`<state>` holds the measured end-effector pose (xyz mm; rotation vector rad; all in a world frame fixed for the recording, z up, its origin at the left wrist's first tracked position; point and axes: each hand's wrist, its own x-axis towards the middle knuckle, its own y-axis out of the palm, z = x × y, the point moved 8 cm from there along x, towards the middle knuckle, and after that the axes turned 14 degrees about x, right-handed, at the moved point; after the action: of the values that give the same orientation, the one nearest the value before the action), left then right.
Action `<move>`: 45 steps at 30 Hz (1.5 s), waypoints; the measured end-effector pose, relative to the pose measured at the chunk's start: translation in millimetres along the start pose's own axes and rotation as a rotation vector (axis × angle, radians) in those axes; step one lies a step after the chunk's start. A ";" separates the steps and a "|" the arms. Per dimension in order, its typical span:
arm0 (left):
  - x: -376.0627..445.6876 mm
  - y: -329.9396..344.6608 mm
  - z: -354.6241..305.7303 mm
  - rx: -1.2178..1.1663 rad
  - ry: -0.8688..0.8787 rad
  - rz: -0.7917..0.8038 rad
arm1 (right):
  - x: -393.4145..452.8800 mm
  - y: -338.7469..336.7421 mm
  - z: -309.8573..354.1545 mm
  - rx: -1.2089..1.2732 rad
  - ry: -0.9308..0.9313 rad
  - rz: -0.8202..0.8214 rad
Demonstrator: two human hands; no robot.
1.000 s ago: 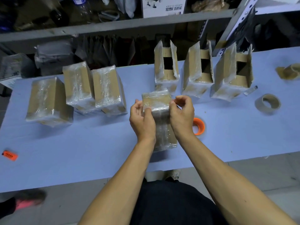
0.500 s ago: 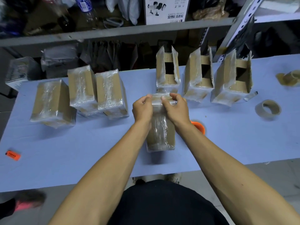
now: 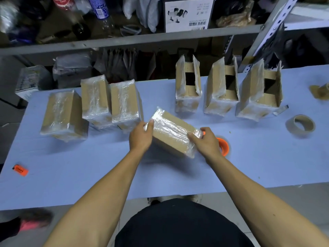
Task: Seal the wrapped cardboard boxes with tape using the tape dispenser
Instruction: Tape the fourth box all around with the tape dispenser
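- Centrally, a wrapped cardboard box (image 3: 171,135) lies tilted on its side, its long axis running from upper left to lower right, low over the pale blue tabletop (image 3: 249,166); whether it touches the surface I cannot tell.
- Left hand (image 3: 140,138) grips the box's upper-left end, thumb laid along the plastic film and fingers curled round behind it.
- Right hand (image 3: 204,142) grips the lower-right end, fingers curled over the film-covered corner.
- Just behind the right hand, partly hidden by it, sits an orange tape dispenser (image 3: 223,146) on the tabletop.
- To the left stand three closed wrapped boxes: one nearest the left edge (image 3: 63,114), and two touching side by side (image 3: 95,100) and (image 3: 124,104), the latter just beside the left hand.
- Along the far edge stand three film-wrapped boxes with flaps up and tops open: the left one (image 3: 187,86), the middle one (image 3: 222,90) and the right one (image 3: 260,93).
- A brown tape roll (image 3: 300,125) lies flat to the right, well apart from the hands; another brownish roll (image 3: 320,90) sits at the far right edge, cut off by the frame.
- A small orange tag (image 3: 20,170) lies near the tabletop's left front.
- Behind the tabletop runs a cluttered metal shelf (image 3: 124,41) holding bottles, bags and a white printed carton (image 3: 188,14).
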<state>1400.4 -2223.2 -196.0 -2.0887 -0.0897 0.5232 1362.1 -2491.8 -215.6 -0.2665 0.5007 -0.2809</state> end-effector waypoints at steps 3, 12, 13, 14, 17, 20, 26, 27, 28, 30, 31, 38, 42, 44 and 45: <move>-17.3 18.3 41.6 0.014 -0.079 0.247 | 1.9 -1.9 -0.6 0.133 -0.022 -0.019; -14.5 5.9 34.0 -0.118 0.084 0.188 | 11.8 8.6 7.9 0.048 -0.210 0.017; -15.5 6.7 33.1 -0.014 0.095 0.203 | 10.8 7.4 7.8 0.037 -0.219 -0.012; -18.1 11.4 33.0 0.101 0.126 0.261 | 9.4 6.9 7.4 0.043 -0.222 -0.034; -30.3 32.2 39.6 0.279 0.157 0.530 | 8.5 12.0 10.9 0.045 -0.249 -0.030; -31.3 39.3 30.6 0.181 0.136 0.582 | 11.9 22.0 17.4 0.051 -0.251 0.057; -15.3 51.5 -43.1 -0.240 0.235 0.407 | 14.4 42.1 23.8 0.065 -0.217 0.307; -15.4 57.4 -47.3 -0.260 0.242 0.422 | 16.0 39.2 22.1 0.099 -0.202 0.307; -16.1 60.8 -47.3 -0.279 0.238 0.421 | 19.7 30.5 17.3 0.144 -0.177 0.254; -17.4 65.0 -39.7 -0.310 0.217 0.407 | 27.2 -3.5 -3.5 0.117 -0.104 0.042; -17.7 67.2 -34.0 -0.323 0.205 0.404 | 28.9 -21.4 -15.2 -0.016 -0.080 -0.051; -21.1 71.5 -24.5 -0.311 0.187 0.410 | 21.1 -16.4 -49.5 -0.486 -0.089 0.077; -24.4 69.3 -24.6 -0.183 0.228 0.364 | 24.7 -33.7 -32.0 -0.487 -0.125 -0.004; -26.4 66.7 -24.3 -0.155 0.221 0.333 | 29.1 -48.3 -22.1 -0.404 -0.059 -0.028; -26.6 64.5 -25.0 -0.143 0.218 0.321 | 30.9 -55.5 -16.4 -0.364 -0.034 -0.044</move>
<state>1377.3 -2285.5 -228.9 -2.3016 0.3487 0.4864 1368.8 -2556.4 -225.2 -0.6358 0.5112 -0.2267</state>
